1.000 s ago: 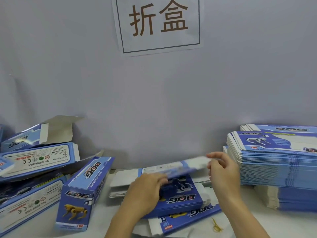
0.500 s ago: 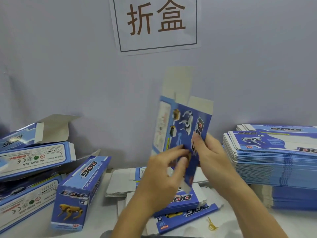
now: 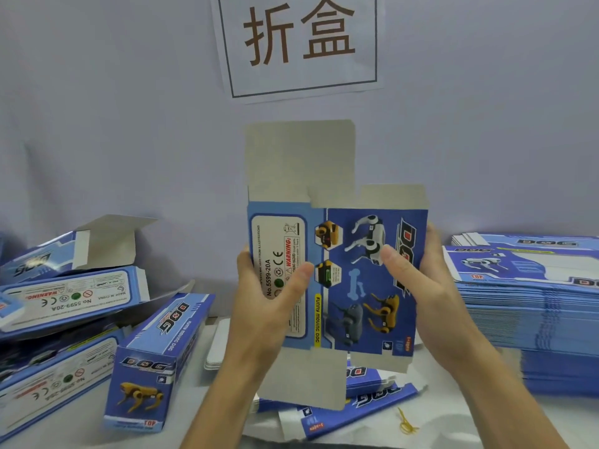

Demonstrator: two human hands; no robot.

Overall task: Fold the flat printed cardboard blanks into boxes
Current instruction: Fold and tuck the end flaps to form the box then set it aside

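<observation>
Blue printed cardboard blank [image 3: 356, 280] is held upright at frame centre, above the desk [image 3: 453, 426], with grey flaps projecting at 12 and 6 o'clock. The left hand [image 3: 269, 306] grasps its left edge, thumb across the white warning panel. The right hand [image 3: 418, 286] grasps its right edge, thumb on the printed face. A stack of flat blanks [image 3: 531, 303] lies at 3 o'clock; folded boxes [image 3: 155, 361] lie at 9 o'clock.

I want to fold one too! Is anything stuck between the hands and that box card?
No, nothing visible. The left hand and right hand grip the cardboard blank directly by its side edges, thumbs on the printed face.
</observation>
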